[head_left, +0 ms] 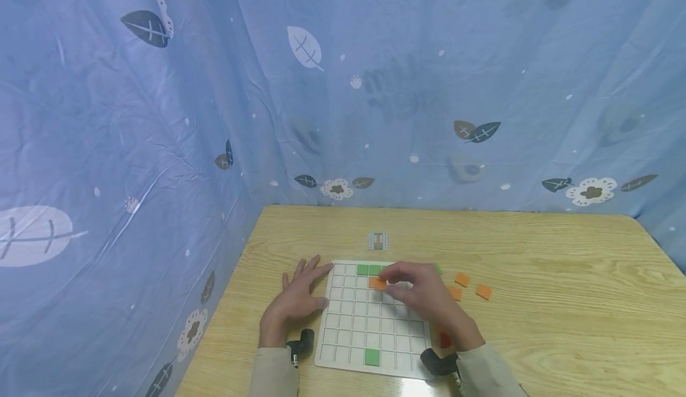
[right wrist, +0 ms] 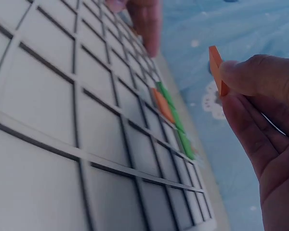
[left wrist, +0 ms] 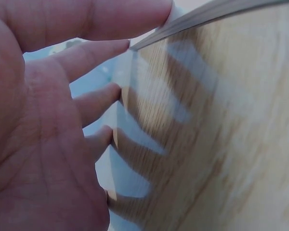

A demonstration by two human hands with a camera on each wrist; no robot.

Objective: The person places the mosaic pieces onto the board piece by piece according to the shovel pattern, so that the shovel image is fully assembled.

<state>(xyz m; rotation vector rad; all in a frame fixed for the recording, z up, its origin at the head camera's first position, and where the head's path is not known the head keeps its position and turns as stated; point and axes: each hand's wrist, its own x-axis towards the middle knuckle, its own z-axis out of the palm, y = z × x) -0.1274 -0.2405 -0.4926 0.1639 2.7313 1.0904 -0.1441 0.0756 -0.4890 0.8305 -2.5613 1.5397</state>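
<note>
A white gridded board (head_left: 351, 324) lies on the table. Between thumb and fingertips, my right hand (head_left: 426, 290) pinches an orange square tile (right wrist: 216, 70), held just over the upper part of the grid. Another orange tile (right wrist: 164, 106) sits in the second row, beside green tiles (head_left: 368, 270) along the top row; part of that row is hidden behind the right hand. A single green tile (head_left: 372, 357) lies in the bottom row. My left hand (head_left: 296, 297) rests at the board's left side, fingers spread, thumb and index finger touching its edge.
Several loose orange tiles (head_left: 483, 291) lie right of the board. A red piece (head_left: 445, 340) shows partly beneath the right forearm. Behind the board lies a small card (head_left: 378, 241) with a printed grid picture. A blue patterned curtain (head_left: 396, 147) borders the wooden table (head_left: 563, 302).
</note>
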